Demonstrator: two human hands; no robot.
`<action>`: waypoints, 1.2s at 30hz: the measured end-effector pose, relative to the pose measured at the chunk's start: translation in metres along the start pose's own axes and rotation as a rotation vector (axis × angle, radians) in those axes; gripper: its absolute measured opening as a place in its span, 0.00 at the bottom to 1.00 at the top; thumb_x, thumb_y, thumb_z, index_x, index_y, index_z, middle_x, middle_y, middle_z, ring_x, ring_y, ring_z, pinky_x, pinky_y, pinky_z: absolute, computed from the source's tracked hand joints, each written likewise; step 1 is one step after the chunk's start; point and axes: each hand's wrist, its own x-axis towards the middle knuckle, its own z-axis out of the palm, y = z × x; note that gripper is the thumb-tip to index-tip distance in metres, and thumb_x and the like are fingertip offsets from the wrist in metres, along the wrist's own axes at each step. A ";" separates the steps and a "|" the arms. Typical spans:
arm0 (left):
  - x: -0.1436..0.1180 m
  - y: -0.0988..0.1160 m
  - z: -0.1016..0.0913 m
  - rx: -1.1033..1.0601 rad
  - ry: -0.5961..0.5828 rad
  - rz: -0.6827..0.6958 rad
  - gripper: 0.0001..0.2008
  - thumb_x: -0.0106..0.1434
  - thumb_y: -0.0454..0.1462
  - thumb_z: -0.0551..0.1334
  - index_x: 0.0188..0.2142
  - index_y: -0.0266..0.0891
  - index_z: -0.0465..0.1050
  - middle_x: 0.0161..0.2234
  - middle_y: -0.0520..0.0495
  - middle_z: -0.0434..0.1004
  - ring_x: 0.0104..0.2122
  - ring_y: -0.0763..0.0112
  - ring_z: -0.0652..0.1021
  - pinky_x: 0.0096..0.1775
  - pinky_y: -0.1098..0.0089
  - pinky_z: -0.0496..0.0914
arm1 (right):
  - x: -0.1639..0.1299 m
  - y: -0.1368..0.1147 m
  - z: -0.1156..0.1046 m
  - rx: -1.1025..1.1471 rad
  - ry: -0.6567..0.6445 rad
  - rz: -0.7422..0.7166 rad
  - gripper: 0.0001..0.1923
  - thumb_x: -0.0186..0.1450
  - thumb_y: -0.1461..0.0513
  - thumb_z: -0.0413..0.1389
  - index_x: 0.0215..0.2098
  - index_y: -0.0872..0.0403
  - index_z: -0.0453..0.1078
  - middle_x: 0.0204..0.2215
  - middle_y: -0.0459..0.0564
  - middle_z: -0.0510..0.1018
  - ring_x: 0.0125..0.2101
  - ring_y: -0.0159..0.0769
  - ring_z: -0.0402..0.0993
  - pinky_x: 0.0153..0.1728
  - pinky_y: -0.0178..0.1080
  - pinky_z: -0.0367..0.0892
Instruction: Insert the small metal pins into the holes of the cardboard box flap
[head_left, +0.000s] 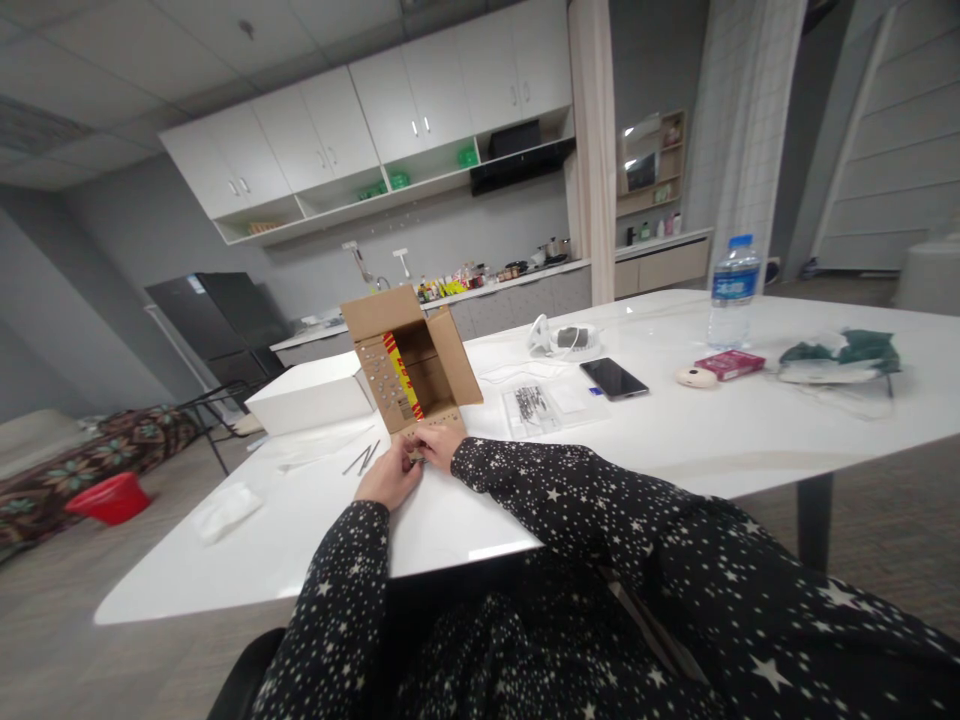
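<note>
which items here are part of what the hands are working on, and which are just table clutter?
In hand:
left hand and right hand, together at the near flap of the open cardboard box
thin metal pins beside the left hand

Lying about:
white box
clear bag
smartphone
water bottle
red packet
white cloth

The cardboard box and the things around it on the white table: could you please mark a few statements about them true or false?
1. The cardboard box lies with its flaps open. True.
2. Both hands, the left hand and the right hand, meet at the box's near flap. True.
3. The water bottle lies on its side. False: it stands upright.
4. The phone rests on top of the white box. False: it lies flat on the table, right of the cardboard box.
5. A red tub sits on the floor at left. True.
</note>
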 end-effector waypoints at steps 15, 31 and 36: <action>0.002 -0.007 0.004 0.028 -0.017 0.023 0.14 0.56 0.38 0.54 0.42 0.41 0.64 0.27 0.51 0.70 0.27 0.71 0.71 0.32 0.70 0.63 | -0.001 -0.003 -0.001 -0.048 -0.048 -0.011 0.08 0.58 0.68 0.51 0.35 0.54 0.68 0.34 0.47 0.76 0.36 0.34 0.70 0.38 0.35 0.62; 0.002 -0.005 0.002 0.065 -0.008 0.037 0.06 0.55 0.39 0.53 0.33 0.41 0.65 0.24 0.53 0.68 0.25 0.72 0.69 0.30 0.72 0.61 | -0.004 0.000 -0.026 -0.346 0.163 0.115 0.14 0.59 0.64 0.51 0.43 0.57 0.67 0.47 0.56 0.69 0.47 0.43 0.57 0.46 0.47 0.51; 0.003 -0.006 0.003 0.062 -0.001 0.039 0.07 0.56 0.40 0.53 0.33 0.42 0.65 0.24 0.53 0.68 0.25 0.71 0.69 0.30 0.71 0.61 | -0.003 0.005 -0.027 -0.393 0.143 0.130 0.13 0.61 0.63 0.50 0.42 0.58 0.68 0.44 0.58 0.69 0.46 0.44 0.57 0.46 0.48 0.50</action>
